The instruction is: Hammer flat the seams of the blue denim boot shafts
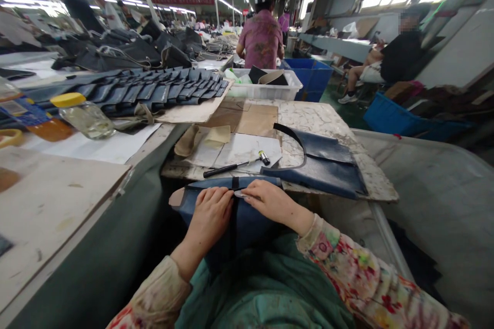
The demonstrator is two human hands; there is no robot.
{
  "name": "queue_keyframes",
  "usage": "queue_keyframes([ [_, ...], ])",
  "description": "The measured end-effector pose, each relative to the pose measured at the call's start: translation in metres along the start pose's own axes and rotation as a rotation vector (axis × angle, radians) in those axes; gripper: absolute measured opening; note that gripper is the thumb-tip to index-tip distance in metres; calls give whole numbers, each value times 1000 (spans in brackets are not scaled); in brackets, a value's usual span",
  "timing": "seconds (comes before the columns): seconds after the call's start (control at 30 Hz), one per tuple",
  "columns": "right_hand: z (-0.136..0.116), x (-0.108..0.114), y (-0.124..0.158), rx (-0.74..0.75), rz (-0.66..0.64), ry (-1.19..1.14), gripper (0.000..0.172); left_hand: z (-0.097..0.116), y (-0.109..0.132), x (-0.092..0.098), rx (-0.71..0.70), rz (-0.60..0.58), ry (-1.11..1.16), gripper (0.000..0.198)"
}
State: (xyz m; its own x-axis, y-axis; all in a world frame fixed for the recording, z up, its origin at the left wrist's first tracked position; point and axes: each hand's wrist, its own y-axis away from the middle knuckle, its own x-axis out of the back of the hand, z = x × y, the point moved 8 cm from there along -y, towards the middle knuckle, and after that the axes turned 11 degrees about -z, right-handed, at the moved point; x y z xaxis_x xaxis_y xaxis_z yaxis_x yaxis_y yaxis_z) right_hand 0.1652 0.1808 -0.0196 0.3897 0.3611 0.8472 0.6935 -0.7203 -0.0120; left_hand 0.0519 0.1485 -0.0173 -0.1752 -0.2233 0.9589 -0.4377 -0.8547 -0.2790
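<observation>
A dark blue leather-like piece [250, 221] lies over my lap against the table's front edge, with a black strip down its middle. My left hand [211, 212] presses its fingers together on the piece's upper part, beside the strip; the thumb is hidden. In my right hand [270, 201], closed, is a small pale tool [240, 194] whose tip meets the strip near my left fingertips; its exact kind is unclear. Just beyond lies a small hammer [231, 167] with a black handle. Another blue piece [328, 164] with a curved cut-out rests to the right.
The worn table [309, 113] holds cardboard [254, 119] and a tan scrap [218, 135]. At left are stacked blue pieces [154, 87], a yellow-lidded jar [85, 115] and a bottle [34, 113]. A white bin [266, 92] stands behind; people work or sit farther off.
</observation>
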Motion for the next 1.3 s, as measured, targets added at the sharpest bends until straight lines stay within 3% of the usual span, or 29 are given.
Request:
queue_keyframes([
  [0.27,-8,-6,7,-77,69,90,27,4,4,-5,-149,14,-28,28],
  [0.53,-14,-9,-4,-177,36,261,30,1,-3,-10,-89,-67,43,25],
  [0.7,-14,-9,-6,-165,36,314,31,2,-3,-8,-73,-73,53,25],
  [0.97,10,2,36,-171,95,387,32,-9,8,-1,0,0,13,28],
  [1.13,17,19,43,-112,120,290,27,-22,14,2,52,45,-31,28],
  [1.3,-21,18,12,68,109,250,30,-21,16,2,38,48,-62,29],
])
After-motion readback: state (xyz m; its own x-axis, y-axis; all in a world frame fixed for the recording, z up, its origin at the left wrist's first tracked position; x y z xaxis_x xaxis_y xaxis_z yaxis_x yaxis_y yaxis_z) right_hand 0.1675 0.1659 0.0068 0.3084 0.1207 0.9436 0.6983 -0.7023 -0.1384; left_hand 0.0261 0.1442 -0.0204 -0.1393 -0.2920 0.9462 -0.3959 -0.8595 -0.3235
